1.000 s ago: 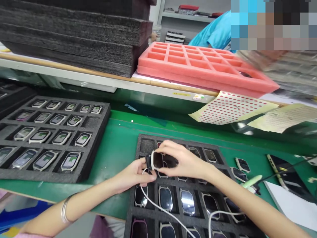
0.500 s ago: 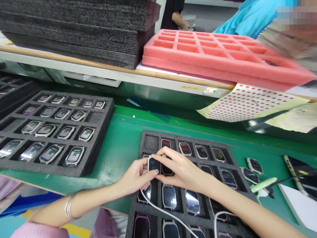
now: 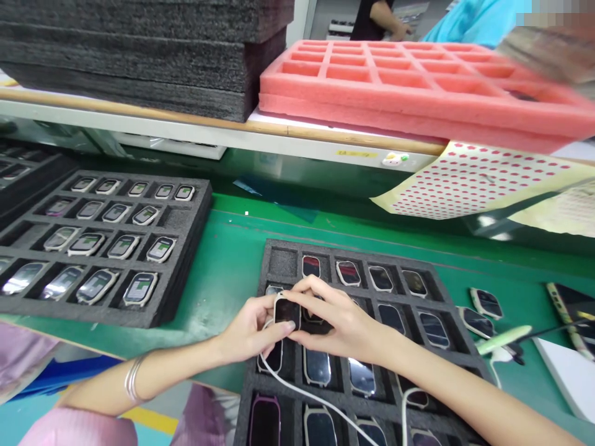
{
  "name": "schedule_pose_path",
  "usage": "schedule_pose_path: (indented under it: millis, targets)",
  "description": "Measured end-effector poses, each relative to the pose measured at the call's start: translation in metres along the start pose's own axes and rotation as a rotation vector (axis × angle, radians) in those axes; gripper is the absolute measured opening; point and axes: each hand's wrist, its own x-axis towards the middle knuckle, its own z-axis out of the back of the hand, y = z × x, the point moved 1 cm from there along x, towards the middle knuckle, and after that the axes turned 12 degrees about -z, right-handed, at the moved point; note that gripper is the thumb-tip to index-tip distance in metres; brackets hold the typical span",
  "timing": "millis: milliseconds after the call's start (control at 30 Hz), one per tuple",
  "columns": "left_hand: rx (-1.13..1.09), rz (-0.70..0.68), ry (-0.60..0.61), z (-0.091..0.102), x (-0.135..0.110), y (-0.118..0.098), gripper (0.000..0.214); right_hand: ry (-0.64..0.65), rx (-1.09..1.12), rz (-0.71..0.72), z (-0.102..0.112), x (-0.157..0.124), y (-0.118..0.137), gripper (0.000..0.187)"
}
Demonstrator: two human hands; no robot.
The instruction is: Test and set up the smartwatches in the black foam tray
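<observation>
Between my two hands is a smartwatch body (image 3: pixel 287 313) without a strap, its screen dark and facing up. My left hand (image 3: pixel 253 328) grips it from the left, the thumb lying over its lower edge. Fingers of my right hand (image 3: pixel 341 316) pinch its top and right side. A white cable (image 3: pixel 307 396) runs out from under my left fingers; its end is hidden there. Below the hands lies a black foam tray (image 3: pixel 334 336) with dark-screened watches in its pockets, among them a purple-framed watch (image 3: pixel 265 421).
At left, another foam tray (image 3: pixel 179 272) carries watches with lit screens. Black foam stacks (image 3: pixel 139 56) and a pink foam tray (image 3: pixel 372 111) occupy the shelf. Two loose watches (image 3: pixel 486 303), a light green tool (image 3: pixel 504 341) and a white box (image 3: pixel 567 378) lie right. A co-worker's blue sleeve (image 3: pixel 474 25) shows behind.
The view has shifted slightly. Both hands keep their hold on the watch, which has barely moved. The blurred papers and blue sleeve at the upper right have moved a little.
</observation>
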Motion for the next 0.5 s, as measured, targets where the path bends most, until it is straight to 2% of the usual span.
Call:
schedule_pose_path:
  millis: [233,400,500]
  targets:
    - [0.037,-0.052,0.003,0.0026,-0.0003,0.0065,0.030,0.011,0.011,0.014,-0.0001,0.0002,-0.0021,0.044]
    - [0.047,-0.049,0.009,0.0029,0.0003,0.0052,0.027,-0.002,-0.074,0.017,-0.0030,-0.0019,-0.0030,0.050]
    - [0.062,-0.056,0.006,0.0019,0.0005,0.0033,0.028,-0.015,-0.092,0.000,-0.0050,-0.0024,-0.0028,0.046]
